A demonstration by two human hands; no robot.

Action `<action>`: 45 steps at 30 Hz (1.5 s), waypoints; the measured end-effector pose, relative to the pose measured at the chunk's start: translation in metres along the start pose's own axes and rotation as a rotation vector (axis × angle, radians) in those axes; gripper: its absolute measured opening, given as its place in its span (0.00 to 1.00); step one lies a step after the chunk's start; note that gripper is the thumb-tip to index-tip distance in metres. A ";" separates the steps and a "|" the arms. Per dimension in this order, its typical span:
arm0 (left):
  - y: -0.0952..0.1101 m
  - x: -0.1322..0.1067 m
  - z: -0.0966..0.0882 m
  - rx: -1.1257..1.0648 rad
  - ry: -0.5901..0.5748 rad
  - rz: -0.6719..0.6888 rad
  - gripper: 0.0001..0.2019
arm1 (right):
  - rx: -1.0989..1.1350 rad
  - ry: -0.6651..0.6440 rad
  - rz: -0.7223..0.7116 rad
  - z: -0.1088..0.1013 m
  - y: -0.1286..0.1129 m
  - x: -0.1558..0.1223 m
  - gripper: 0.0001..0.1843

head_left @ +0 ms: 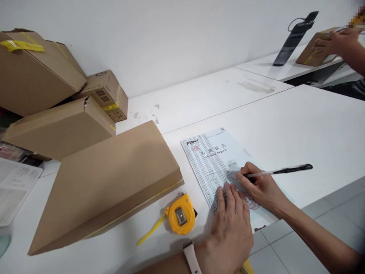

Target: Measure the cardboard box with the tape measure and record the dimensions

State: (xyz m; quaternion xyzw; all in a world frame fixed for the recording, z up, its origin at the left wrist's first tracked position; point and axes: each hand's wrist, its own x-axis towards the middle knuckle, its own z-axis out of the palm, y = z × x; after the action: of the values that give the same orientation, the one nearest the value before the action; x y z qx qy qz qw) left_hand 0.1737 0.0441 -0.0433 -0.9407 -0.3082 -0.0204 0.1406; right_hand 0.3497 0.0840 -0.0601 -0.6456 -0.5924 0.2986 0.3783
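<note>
A light blue printed report [213,167] titled "Testing Report" lies on the white table, with columns of handwriting down its left side. My right hand [258,188] grips a black-capped pen [288,170], its tip down on the page. Flat on the lower part of the sheet rests my left hand [232,224], fingers stretched out and holding nothing. Just left of that hand sits a yellow tape measure [181,215] with a yellow strap.
A large flat cardboard box [114,175] lies left of the report. More boxes [37,72] are stacked behind it against the wall. At the far right stand a dark water bottle [293,40] and a small box [313,47] touched by another person's hand [338,45].
</note>
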 end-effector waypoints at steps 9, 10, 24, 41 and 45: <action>-0.001 -0.001 -0.002 0.004 -0.005 -0.003 0.36 | 0.015 -0.001 0.013 0.000 -0.002 -0.001 0.17; -0.001 -0.001 -0.002 0.006 -0.004 -0.003 0.36 | 0.021 -0.004 0.012 0.000 -0.001 -0.001 0.17; 0.001 -0.001 0.001 -0.004 -0.003 -0.008 0.36 | 0.018 -0.002 0.035 -0.001 0.000 0.000 0.17; 0.002 -0.001 0.000 -0.012 -0.020 -0.003 0.36 | 0.026 0.036 0.054 -0.001 -0.003 0.001 0.16; 0.003 -0.002 0.001 -0.006 -0.008 -0.012 0.36 | 0.028 0.024 0.053 -0.001 -0.002 0.001 0.16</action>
State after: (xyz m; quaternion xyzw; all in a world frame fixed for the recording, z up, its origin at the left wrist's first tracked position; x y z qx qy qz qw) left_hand 0.1738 0.0414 -0.0456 -0.9393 -0.3143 -0.0183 0.1362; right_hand 0.3494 0.0849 -0.0584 -0.6591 -0.5663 0.3092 0.3864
